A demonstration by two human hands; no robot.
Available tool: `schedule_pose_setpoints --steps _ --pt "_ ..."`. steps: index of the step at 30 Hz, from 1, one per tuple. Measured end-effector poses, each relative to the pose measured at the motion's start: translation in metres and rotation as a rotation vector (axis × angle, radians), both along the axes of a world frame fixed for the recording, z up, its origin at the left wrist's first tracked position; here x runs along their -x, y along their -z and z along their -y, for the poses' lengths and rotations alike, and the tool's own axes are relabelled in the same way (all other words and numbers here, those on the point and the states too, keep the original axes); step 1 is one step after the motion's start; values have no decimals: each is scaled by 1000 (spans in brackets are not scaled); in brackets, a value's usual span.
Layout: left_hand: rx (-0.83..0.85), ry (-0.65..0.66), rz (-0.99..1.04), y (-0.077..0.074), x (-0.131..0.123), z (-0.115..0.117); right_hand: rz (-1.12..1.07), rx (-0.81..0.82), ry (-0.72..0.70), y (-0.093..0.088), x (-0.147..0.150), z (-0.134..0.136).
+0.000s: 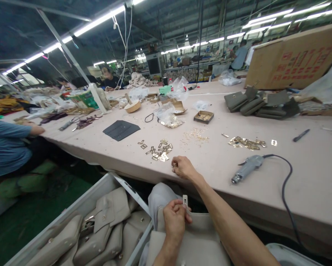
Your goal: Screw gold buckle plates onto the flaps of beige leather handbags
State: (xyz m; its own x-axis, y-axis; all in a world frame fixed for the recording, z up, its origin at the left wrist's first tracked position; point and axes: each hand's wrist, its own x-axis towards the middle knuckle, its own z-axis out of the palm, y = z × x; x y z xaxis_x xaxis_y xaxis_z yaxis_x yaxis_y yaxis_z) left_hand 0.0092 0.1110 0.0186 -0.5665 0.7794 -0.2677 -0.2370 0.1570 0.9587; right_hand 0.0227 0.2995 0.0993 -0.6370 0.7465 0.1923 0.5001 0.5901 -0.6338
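A taupe handbag (193, 242) lies across my lap. My left hand (174, 218) is closed on its upper edge, thumb and fingers pinched beside an upright metal plate (185, 200) with a slot. At the table's near edge, my right hand (184, 168) is closed in a pinch around a small gold metal piece (174, 164), mostly hidden by the fingers. Just beyond it lies a loose pile of gold slotted plates (161, 151). Tiny gold parts (195, 136) are scattered farther back. To the right rests a grey electric screwdriver (247, 168) with a dark cord.
A crate (127, 186) of similar bags stands at my left. On the table (204, 166) are more gold fittings (247, 142), a small box (204, 117), a black sheet (121, 130), stacked dark bag pieces (262, 105), a pen (301, 135) and a carton (293, 59). A co-worker (9, 144) sits left.
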Motion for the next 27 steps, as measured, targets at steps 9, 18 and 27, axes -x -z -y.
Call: schedule_pose_setpoints --steps 9,18,27 --pt "-38 6 64 -3 11 7 -587 382 158 21 -63 80" --pt "-100 62 105 4 25 16 -494 465 165 51 -84 121" --pt "-140 108 187 9 32 29 -482 454 92 57 -61 130"
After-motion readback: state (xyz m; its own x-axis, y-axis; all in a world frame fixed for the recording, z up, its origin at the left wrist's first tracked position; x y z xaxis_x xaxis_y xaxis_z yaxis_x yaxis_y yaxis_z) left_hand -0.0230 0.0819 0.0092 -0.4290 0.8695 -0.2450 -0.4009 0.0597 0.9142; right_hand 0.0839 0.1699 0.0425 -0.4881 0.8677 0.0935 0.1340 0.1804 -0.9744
